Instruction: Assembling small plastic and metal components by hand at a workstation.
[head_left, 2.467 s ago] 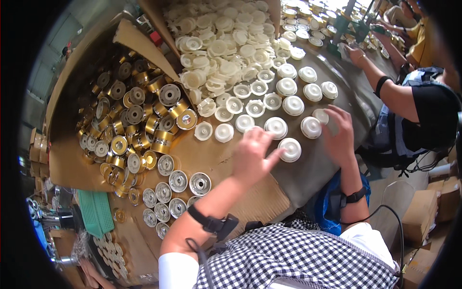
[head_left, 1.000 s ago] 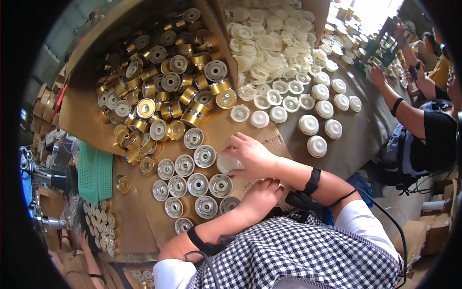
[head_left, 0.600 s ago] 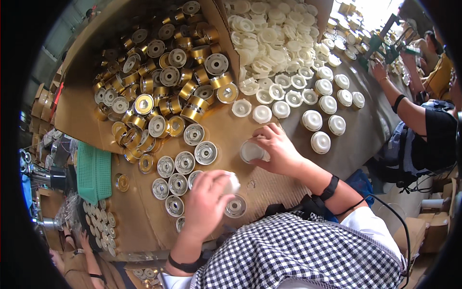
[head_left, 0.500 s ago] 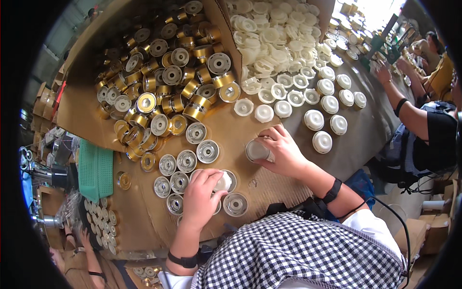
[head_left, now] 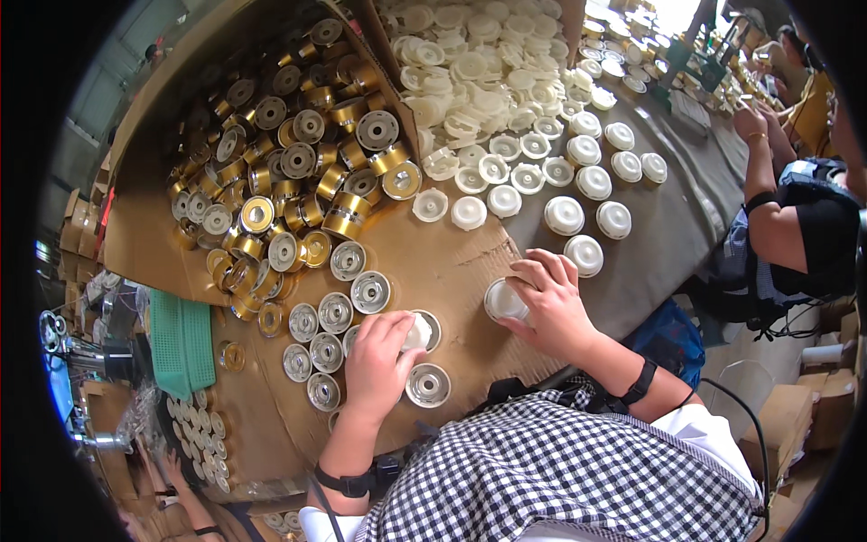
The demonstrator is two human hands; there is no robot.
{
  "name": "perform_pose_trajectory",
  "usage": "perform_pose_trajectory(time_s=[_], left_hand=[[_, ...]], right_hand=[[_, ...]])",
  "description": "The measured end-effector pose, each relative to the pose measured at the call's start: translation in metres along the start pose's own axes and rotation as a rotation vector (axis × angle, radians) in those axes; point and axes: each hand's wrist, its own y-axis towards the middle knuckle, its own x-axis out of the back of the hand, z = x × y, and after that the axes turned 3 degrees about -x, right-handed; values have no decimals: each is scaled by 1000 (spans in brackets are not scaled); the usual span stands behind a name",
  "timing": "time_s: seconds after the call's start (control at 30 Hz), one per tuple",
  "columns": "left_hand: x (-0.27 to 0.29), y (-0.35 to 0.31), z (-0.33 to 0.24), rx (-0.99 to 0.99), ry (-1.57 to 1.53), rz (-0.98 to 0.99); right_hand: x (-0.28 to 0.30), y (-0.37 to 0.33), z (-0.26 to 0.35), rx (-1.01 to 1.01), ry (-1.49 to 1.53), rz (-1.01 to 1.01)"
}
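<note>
My left hand [head_left: 379,361] is closed on a white plastic insert [head_left: 417,332], pinched between thumb and fingertips. It hovers at or rests over an open silver metal cup [head_left: 433,331]; whether they touch I cannot tell. Nearer me stands another round silver cup [head_left: 428,386], and more such cups [head_left: 335,313] form rough rows left of the hand, partly covered by it. On the cardboard to the right, my right hand [head_left: 553,303] curls its fingers and thumb around a cup with a white insert [head_left: 506,302] on top.
Gold and silver cups [head_left: 298,161] fill a tipped cardboard box [head_left: 135,237] at far left. White inserts [head_left: 488,68] are heaped behind. White-topped cups [head_left: 564,216] stand on the grey cloth at right. A green basket [head_left: 181,348] sits left. Another person's arm [head_left: 768,203] shows at right.
The view has shifted, so the table's contents appear farther left. My right hand has moved right with the white-topped cup. My left hand keeps its grip over the silver cup.
</note>
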Motion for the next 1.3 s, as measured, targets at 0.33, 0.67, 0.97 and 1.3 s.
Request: perform_pose_trajectory(time_s=[0.33,0.67,0.97,1.3], left_hand=[[-17,10,2,16,8,41],[-73,90,-11,-170,-86,42],[-156,181,-54,-361,-112,-19],[-147,209,-9,-253,265,10]], right_hand=[[2,-16,-9,-79,24,-35],[13,-21,-76,-246,-150,-329],[41,2,-146,-373,-292,-419],[43,104,-132,-27,33,-184]])
